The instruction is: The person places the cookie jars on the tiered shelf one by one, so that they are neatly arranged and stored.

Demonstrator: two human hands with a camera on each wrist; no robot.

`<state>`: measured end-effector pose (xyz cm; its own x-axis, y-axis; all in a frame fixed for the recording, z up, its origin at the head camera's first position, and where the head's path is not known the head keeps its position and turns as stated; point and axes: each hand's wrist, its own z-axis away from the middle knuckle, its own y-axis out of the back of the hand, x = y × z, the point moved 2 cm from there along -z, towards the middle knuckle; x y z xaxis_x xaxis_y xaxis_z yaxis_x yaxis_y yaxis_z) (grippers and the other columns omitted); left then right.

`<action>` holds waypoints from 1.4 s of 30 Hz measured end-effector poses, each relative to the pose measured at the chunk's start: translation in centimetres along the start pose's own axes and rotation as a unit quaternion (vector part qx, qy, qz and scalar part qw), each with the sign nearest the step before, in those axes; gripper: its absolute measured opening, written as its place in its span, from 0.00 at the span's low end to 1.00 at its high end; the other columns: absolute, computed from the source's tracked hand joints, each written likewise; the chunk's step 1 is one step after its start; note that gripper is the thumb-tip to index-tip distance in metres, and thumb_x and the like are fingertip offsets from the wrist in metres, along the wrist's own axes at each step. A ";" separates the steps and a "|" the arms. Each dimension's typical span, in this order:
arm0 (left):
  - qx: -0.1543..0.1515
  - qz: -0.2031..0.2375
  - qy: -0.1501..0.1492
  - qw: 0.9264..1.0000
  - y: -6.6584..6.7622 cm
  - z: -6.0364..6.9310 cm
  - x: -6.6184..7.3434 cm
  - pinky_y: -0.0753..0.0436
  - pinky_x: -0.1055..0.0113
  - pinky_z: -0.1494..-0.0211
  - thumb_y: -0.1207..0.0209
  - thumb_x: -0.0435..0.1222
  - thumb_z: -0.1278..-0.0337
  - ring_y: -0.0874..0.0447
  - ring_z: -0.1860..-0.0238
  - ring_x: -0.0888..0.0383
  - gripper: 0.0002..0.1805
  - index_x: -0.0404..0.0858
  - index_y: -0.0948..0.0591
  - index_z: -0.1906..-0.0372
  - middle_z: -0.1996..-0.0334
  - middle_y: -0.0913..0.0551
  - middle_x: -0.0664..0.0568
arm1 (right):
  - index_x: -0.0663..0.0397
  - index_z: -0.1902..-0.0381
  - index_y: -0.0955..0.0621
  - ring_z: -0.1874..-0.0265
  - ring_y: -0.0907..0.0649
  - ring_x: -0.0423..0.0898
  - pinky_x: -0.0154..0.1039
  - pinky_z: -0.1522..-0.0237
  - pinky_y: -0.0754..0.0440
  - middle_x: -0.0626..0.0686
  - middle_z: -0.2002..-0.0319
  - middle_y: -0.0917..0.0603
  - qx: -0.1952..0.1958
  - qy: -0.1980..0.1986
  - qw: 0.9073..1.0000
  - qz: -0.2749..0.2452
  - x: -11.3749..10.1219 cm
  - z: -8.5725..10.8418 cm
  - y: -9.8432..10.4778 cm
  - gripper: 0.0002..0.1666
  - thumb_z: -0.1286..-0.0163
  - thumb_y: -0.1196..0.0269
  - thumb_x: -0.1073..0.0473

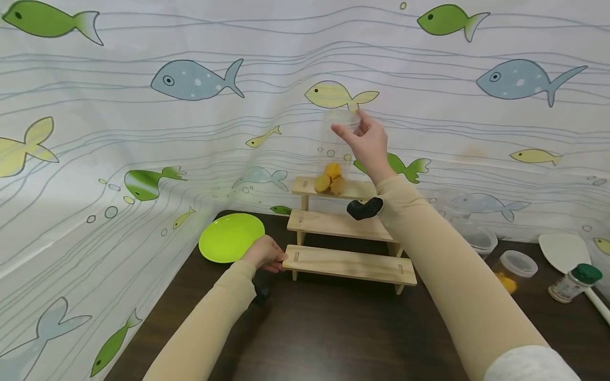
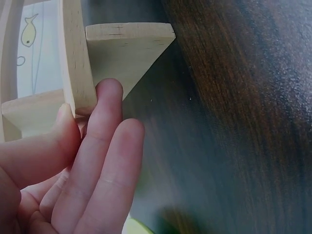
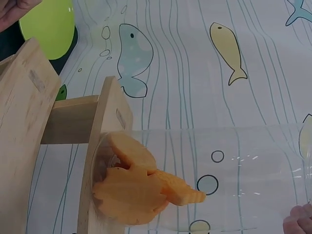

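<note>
A three-step wooden display stand (image 1: 348, 263) stands on the table. My left hand (image 1: 263, 253) pinches the left end of its lowest step between thumb and fingers; the left wrist view shows two fingers (image 2: 109, 161) extended below the board. On the top step is a tall clear container (image 3: 263, 180), upright, its base at the board. Orange-yellow pieces (image 3: 131, 195), one with a scalloped edge, lie at its bottom. High on the container, my right hand (image 1: 369, 140) grips the rim between thumb and fingers. In the right wrist view only a few fingertips (image 3: 300, 222) show.
A lime-green plate (image 1: 231, 237) lies left of the stand, behind my left hand. Beyond my right forearm are a clear container (image 1: 476, 235), a smaller tub (image 1: 519, 264) with orange contents, a green-capped jar (image 1: 574, 283) and a white spatula (image 1: 564, 251). A fish-print sheet (image 1: 286, 47) hangs behind.
</note>
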<state>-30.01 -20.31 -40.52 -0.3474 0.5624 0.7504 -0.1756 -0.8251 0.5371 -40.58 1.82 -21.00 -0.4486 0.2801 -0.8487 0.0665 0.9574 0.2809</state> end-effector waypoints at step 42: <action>-0.015 -0.020 0.000 1.000 0.1 0.0 0.5 0.14 0.58 0.61 0.42 0.30 0.40 0.12 0.64 0.45 0.11 0.23 0.18 0.58 0.69 0.14 0.37 | 0.54 0.29 0.37 0.36 0.28 0.40 0.31 0.37 0.30 0.52 0.33 0.30 -0.009 0.046 0.999 -0.027 -0.7 2.2 6.3 0.45 0.40 0.33 0.48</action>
<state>-30.21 -20.16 -40.10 -0.3404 0.5951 0.7280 -0.2164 -0.8030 0.5553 -37.85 7.83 -19.61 -0.5313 0.2204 -0.8180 0.0253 0.9693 0.2447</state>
